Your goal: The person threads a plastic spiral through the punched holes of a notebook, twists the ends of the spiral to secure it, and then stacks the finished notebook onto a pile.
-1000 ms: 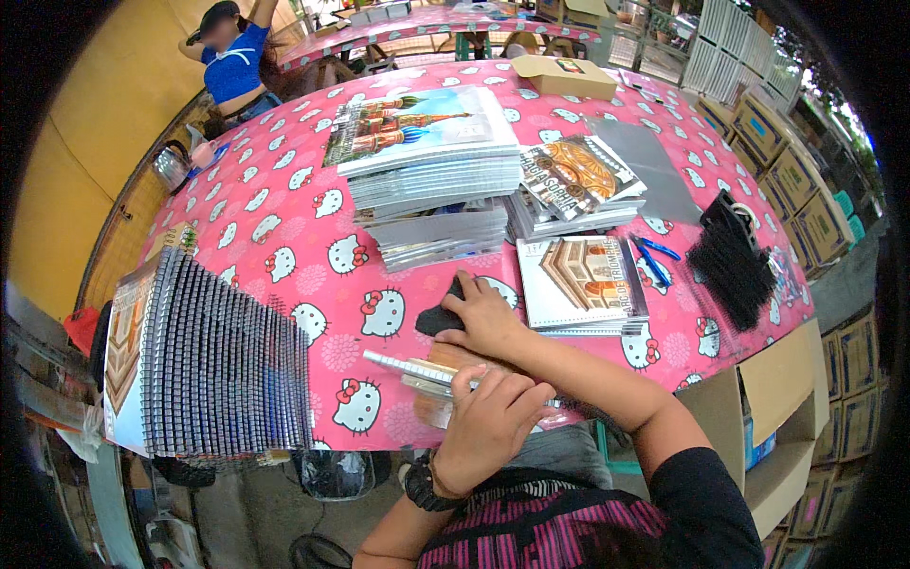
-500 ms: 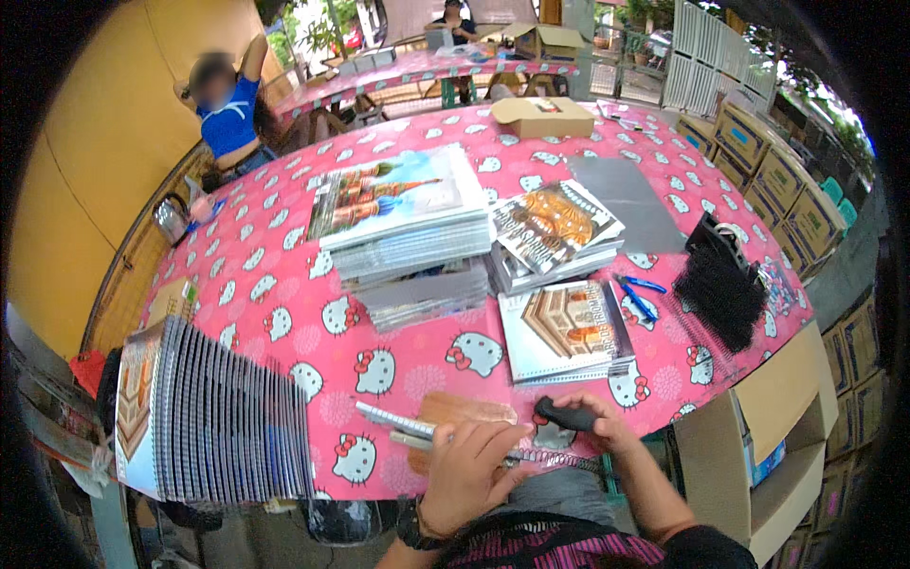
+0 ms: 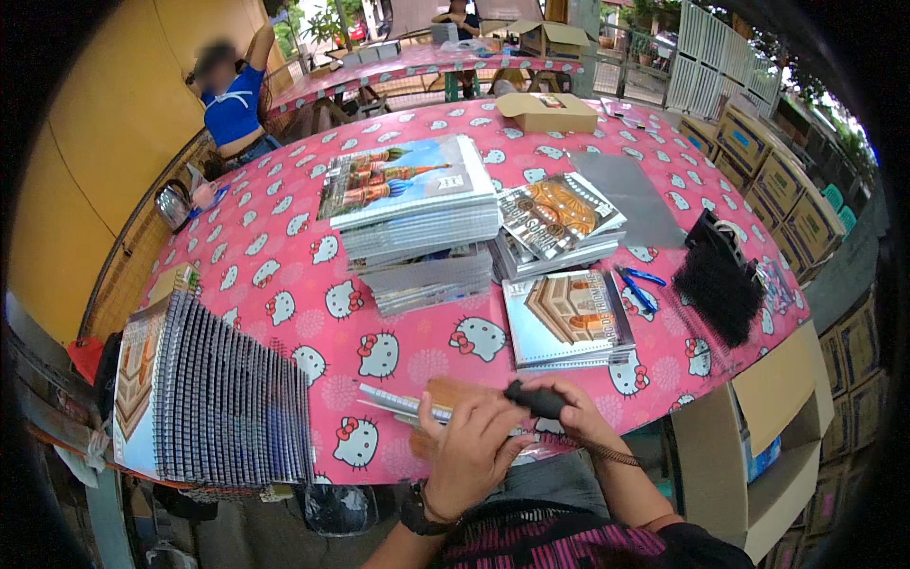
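At the table's near edge, my left hand (image 3: 477, 431) closes over a notebook (image 3: 381, 398), seen nearly edge-on. A brown wooden board (image 3: 457, 391) lies beneath the notebook. My right hand (image 3: 578, 414) grips a black, rounded, handle-like tool (image 3: 538, 399), its tip close to my left fingers. A dark spiral binding coil (image 3: 609, 453) runs past my right wrist; where its other end sits is hidden by my hands. Just beyond lie finished-looking spiral notebooks (image 3: 567, 318) with a building on the cover, and blue pliers (image 3: 639, 288) beside them.
Spiral notebooks (image 3: 227, 398) fan out at the left. Tall notebook stacks (image 3: 417, 213) and a smaller stack (image 3: 559, 216) stand farther back. Black coils (image 3: 718, 294) lie in a heap at the right, near an open carton (image 3: 791, 455). A person in blue (image 3: 232, 109) is at the far left.
My right hand and the black tool have moved left, up against my left hand. The coil now hangs along my right wrist. The view has shifted slightly.
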A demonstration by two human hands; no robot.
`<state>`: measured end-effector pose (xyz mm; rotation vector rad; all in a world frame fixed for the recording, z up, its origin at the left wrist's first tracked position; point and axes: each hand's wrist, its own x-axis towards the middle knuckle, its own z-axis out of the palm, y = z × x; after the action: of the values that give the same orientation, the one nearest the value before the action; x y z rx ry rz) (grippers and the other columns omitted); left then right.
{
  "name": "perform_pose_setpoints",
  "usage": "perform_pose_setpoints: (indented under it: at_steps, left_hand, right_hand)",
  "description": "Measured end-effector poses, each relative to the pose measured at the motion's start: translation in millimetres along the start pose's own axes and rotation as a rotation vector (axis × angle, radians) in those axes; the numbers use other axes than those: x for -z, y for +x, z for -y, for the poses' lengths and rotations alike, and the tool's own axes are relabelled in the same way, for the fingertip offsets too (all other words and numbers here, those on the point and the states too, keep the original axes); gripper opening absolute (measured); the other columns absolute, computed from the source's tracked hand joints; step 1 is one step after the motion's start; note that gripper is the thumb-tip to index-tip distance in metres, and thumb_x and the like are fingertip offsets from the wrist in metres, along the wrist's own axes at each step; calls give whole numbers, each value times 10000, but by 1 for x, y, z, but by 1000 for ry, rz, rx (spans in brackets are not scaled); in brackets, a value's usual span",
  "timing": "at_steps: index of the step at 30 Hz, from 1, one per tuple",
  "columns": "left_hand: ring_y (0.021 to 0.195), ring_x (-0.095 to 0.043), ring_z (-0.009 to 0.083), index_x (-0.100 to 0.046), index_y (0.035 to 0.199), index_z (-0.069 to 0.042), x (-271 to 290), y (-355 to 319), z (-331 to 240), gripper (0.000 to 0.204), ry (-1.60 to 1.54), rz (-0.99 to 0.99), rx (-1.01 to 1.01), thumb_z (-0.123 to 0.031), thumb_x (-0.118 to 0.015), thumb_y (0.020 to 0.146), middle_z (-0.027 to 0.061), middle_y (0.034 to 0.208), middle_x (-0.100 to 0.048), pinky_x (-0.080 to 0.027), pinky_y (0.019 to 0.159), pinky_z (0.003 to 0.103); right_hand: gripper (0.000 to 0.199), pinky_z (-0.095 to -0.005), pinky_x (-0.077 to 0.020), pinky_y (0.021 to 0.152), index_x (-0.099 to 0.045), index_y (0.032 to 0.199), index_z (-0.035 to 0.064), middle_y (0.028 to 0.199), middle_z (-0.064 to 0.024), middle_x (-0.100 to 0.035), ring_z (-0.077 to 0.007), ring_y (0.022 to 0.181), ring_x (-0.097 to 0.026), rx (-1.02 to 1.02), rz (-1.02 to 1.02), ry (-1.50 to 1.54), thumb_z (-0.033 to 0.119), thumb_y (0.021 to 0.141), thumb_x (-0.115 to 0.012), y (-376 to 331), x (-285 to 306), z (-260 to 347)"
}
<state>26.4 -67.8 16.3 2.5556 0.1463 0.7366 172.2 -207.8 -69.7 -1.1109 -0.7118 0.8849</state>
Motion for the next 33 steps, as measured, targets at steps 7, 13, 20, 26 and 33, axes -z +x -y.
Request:
perform_pose_setpoints:
  at_steps: [7,13,20,26,33]
  left_hand:
    - [963,-545,174,-602,878,-162,-8,0,16,203,-8,37,-100,-266,-701,734,-28,920,-562,-84,989,634]
    - [932,-534,188,-628,850,-160,3,-10,34,279,-16,-27,-63,-287,-764,643,-31,863,-548,-55,1007,619]
    - [927,-545,180,-630,925,-176,4,-9,33,359,-39,-38,-24,-307,-778,625,-32,844,-563,-104,1030,564]
    - [960,-555,177,-577,1094,-154,5,-10,34,542,-85,-17,41,-336,-780,626,-22,947,-608,-115,1031,562]
    - [984,-556,190,-576,1127,-133,17,-15,53,596,45,-153,55,-346,-789,613,10,982,-608,-72,1053,567]
  right_hand:
    - [861,-366,-330,1024,-533,1197,-34,1280,-175,-501,-240,1177,-483,46,-96,-78,667,702,-608,4,1,13]
    - [682,-371,-394,935,-642,961,1,1177,-191,-569,-266,1090,-536,97,132,-255,628,694,-613,-5,-13,47]
    - [716,-394,-410,931,-651,942,-23,1193,-217,-561,-291,1039,-568,83,220,-145,649,703,-588,8,-12,50]
    - [507,-387,-401,946,-658,947,16,1128,-169,-613,-270,1050,-569,160,350,-134,490,769,-629,18,-9,62]
    - [549,-382,-393,938,-649,986,-13,1124,-178,-598,-277,1065,-553,196,467,-287,496,795,-570,36,-15,71]
